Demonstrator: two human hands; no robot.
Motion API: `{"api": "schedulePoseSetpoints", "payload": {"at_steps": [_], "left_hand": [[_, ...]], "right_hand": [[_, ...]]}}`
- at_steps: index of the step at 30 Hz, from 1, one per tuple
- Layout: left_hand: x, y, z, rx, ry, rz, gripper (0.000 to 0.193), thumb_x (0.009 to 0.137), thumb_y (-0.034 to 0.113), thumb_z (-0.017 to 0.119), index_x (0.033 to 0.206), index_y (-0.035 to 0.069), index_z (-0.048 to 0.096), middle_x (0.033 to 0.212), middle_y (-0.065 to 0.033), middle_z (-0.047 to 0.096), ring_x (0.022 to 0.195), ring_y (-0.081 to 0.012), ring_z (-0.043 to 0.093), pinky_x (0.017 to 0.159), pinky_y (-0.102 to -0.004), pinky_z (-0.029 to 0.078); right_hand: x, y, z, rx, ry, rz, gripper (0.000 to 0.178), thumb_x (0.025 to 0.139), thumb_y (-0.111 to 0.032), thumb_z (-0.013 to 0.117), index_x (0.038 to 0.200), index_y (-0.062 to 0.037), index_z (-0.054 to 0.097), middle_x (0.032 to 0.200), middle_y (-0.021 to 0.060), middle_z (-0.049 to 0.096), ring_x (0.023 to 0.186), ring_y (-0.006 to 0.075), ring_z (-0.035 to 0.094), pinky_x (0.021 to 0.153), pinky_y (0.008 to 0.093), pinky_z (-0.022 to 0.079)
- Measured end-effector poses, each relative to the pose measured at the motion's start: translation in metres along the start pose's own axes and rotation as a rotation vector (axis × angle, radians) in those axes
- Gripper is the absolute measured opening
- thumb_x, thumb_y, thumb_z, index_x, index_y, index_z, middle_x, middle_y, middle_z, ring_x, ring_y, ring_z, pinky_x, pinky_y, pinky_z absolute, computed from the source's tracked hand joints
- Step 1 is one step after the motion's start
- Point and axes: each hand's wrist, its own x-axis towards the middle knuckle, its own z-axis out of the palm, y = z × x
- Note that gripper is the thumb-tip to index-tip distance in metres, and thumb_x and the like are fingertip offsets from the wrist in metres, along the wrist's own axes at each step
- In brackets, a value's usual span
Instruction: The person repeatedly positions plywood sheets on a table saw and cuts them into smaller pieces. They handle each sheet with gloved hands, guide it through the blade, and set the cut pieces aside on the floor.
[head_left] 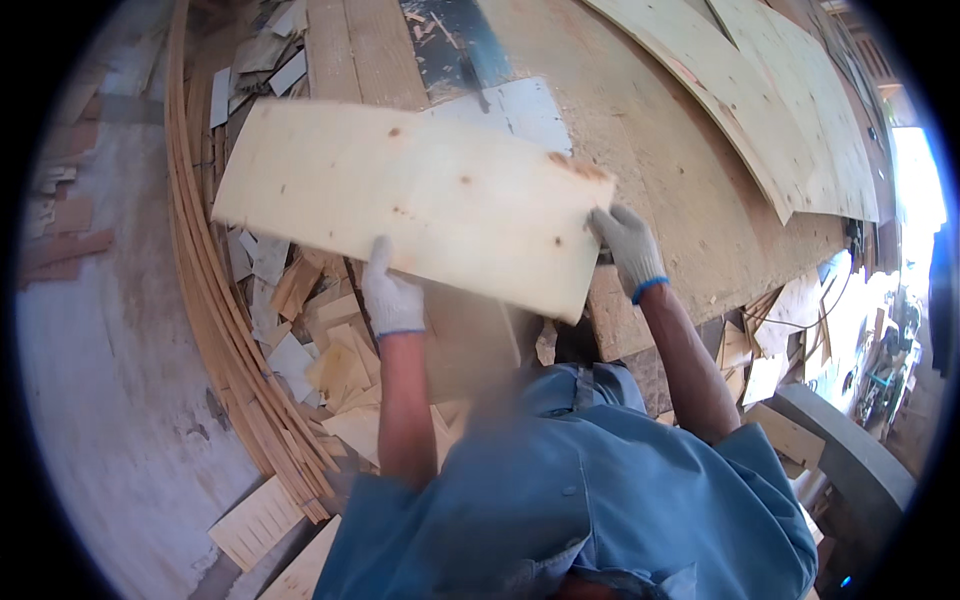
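Note:
A pale plywood panel (pixel 400 190) with several brown knots is held up in front of me, tilted down toward its right end. My left hand (pixel 390 295), in a white knit glove with a blue cuff, grips its near long edge; the thumb lies on top and the other fingers are hidden beneath. At the right end my right hand (pixel 630 250), gloved the same way, is closed round the short edge near the corner. Part of the panel's far side overlaps a white sheet (pixel 520 110) behind it.
A wide wooden worktable (pixel 660 190) stretches ahead and right, bearing large plywood sheets (pixel 740 100). Long thin wood strips (pixel 200 270) run along the left. Scattered offcuts (pixel 340 370) cover the floor by my left arm. A curved grey edge (pixel 850 440) stands at the lower right.

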Motion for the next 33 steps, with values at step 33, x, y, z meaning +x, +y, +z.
{"api": "schedulePoseSetpoints", "payload": {"at_steps": [33], "left_hand": [[0.005, -0.044, -0.02, -0.236, 0.122, -0.209, 0.038, 0.091, -0.003, 0.06, 0.127, 0.006, 0.052, 0.131, -0.0102, 0.054, 0.127, -0.0268, 0.05, 0.111, -0.0484, 0.04]], "right_hand": [[0.106, 0.004, 0.027, -0.612, 0.301, -0.494, 0.04, 0.096, -0.026, 0.055, 0.132, -0.0108, 0.058, 0.112, 0.0188, 0.069, 0.108, 0.028, 0.066, 0.09, 0.035, 0.05]]}}
